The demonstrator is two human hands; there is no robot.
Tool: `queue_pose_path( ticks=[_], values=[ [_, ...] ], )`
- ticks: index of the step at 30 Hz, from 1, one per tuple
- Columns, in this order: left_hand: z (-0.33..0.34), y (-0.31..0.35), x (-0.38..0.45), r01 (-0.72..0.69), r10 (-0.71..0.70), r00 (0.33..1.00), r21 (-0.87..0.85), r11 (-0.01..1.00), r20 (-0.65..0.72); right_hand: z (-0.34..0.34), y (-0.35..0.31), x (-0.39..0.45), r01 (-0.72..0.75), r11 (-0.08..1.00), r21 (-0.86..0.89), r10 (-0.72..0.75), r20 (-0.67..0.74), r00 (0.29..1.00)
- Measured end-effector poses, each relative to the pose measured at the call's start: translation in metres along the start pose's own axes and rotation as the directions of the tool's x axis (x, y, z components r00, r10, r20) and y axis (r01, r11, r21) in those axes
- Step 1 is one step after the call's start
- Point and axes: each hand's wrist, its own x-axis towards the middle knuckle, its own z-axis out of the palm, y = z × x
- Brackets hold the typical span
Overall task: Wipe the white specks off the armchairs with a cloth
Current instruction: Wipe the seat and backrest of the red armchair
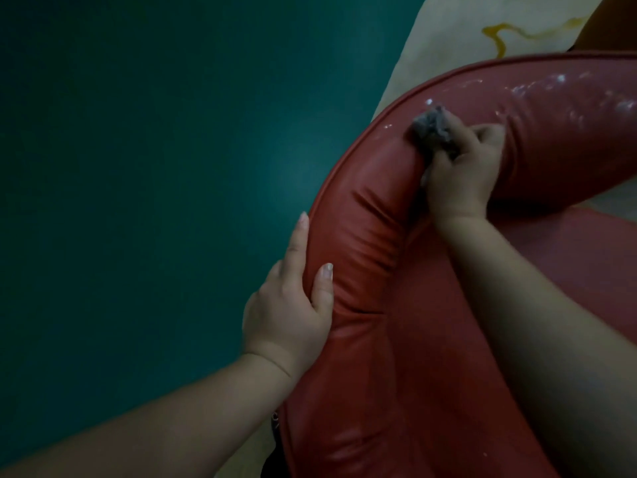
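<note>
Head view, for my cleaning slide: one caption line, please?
Right hand rubs a grey cloth over the red armchair beside white specks; left hand steadies its rim.

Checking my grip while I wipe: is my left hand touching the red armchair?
Touching. The head view shows the left hand gripping the red armchair: thumb on its padded top, fingers along the outer edge.

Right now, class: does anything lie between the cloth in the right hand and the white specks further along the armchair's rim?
Nothing visible. The cloth presses the armchair; bare red rim runs from it to the white specks.
</note>
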Motion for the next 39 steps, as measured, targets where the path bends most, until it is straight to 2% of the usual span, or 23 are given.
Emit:
queue_pose_path(
  ticks=[2,5,7,8,10,12,16,19,21,24,28,32,36,39],
  values=[
    [0.0,-0.001,0.0,0.001,-0.001,1.0,0.007,1.0,-0.001,0.009,-0.01,-0.03,-0.019,0.999,0.045,0.021,-0.026,0.999],
    [0.0,0.0,-0.001,-0.002,0.002,1.0,0.008,1.0,-0.008,0.004,-0.021,-0.091,0.166,0.98,0.114,-0.177,0.096,0.98],
    [0.0,0.002,-0.001,-0.008,0.008,1.0,0.002,1.0,-0.012,-0.004,-0.014,-0.083,0.262,0.959,0.104,-0.277,0.168,0.946],
    [0.0,0.002,-0.001,-0.012,0.012,1.0,0.003,1.0,-0.015,-0.005,-0.008,-0.066,0.256,0.964,0.077,-0.265,0.148,0.953],
    [0.001,0.0,0.0,-0.017,0.017,1.0,0.008,1.0,-0.024,-0.002,-0.007,-0.039,0.121,0.989,0.081,-0.127,0.071,0.989],
    [0.001,-0.001,-0.001,-0.016,0.017,1.0,0.017,1.0,-0.027,0.002,-0.018,-0.055,0.046,0.992,0.119,-0.052,0.055,0.997],
    [-0.001,0.001,-0.001,-0.003,0.004,1.0,0.02,1.0,-0.02,-0.009,-0.019,-0.126,0.164,0.968,0.19,-0.197,0.17,0.966],
    [0.0,0.003,0.0,-0.02,0.021,1.0,0.018,1.0,-0.013,-0.014,-0.008,-0.096,0.237,0.965,0.108,-0.253,0.16,0.954],
    [0.001,0.003,0.0,-0.036,0.036,0.999,0.019,0.999,-0.01,-0.007,-0.008,-0.072,0.199,0.977,0.077,-0.204,0.073,0.976],
    [0.001,0.001,0.002,-0.034,0.034,0.999,0.038,0.999,0.004,0.003,-0.014,-0.088,0.057,0.986,0.16,-0.055,-0.018,0.998],
    [-0.004,0.001,0.011,-0.095,0.092,0.994,0.052,0.994,0.053,-0.004,-0.004,-0.128,0.008,0.96,0.281,-0.017,0.032,0.999],
    [-0.002,0.012,0.049,-0.082,0.079,0.993,0.035,0.996,0.086,-0.007,0.001,-0.081,-0.094,0.945,0.314,0.096,0.008,0.995],
    [0.004,0.035,0.102,-0.068,0.047,0.992,0.184,0.981,0.116,-0.008,0.002,-0.041,-0.157,0.907,0.391,0.218,-0.117,0.969],
    [0.011,0.051,0.134,-0.078,0.044,0.989,0.25,0.965,0.141,-0.014,0.004,-0.027,-0.115,0.923,0.366,0.172,-0.125,0.977]
  ],
)
